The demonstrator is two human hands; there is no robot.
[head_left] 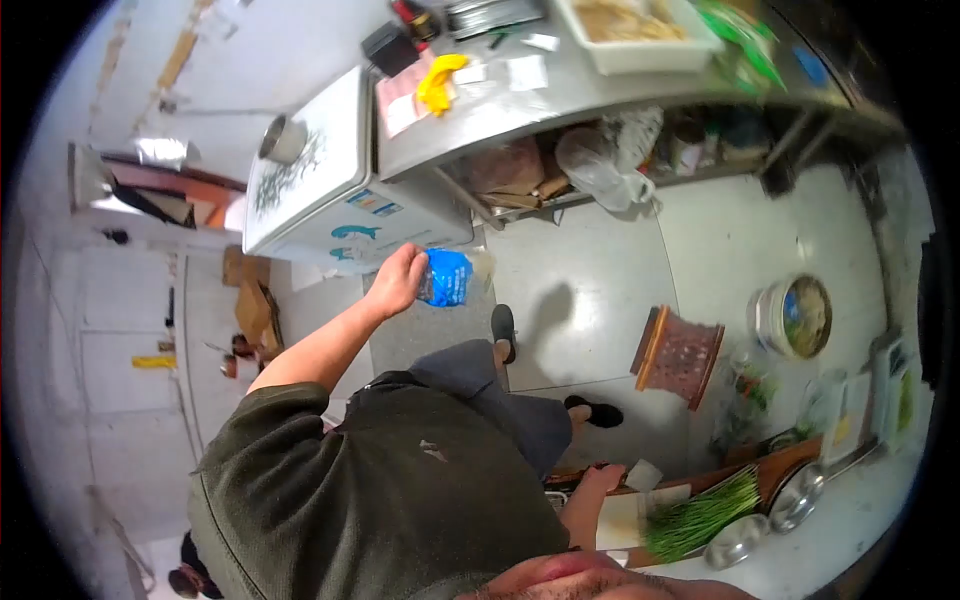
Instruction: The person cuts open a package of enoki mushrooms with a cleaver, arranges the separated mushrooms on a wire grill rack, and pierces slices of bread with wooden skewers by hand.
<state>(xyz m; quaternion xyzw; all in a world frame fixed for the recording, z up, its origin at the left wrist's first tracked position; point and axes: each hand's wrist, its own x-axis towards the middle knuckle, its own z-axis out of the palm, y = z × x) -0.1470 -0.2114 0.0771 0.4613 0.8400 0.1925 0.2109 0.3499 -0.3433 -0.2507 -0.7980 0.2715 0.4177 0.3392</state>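
Note:
Held out at the upper left, my left hand [398, 282] is closed on a blue and clear plastic bag [446, 278], over the floor beside the white chest [395, 215]. At the lower right, my right hand [604, 478] is closed at the counter's near edge, beside a pale, square, blade-like piece [643, 476]. What its fingers hold is too small to make out. A bundle of green stalks [703, 514] lies to the right of a light board [622, 522].
A steel table [500, 115] carries a yellow bag [438, 84] and a white tub [650, 52]. A brown stool [680, 358] and a round bucket [792, 316] stand on the floor. Metal bowls [738, 541] sit at the lower right. A metal pot [283, 140] rests on the chest.

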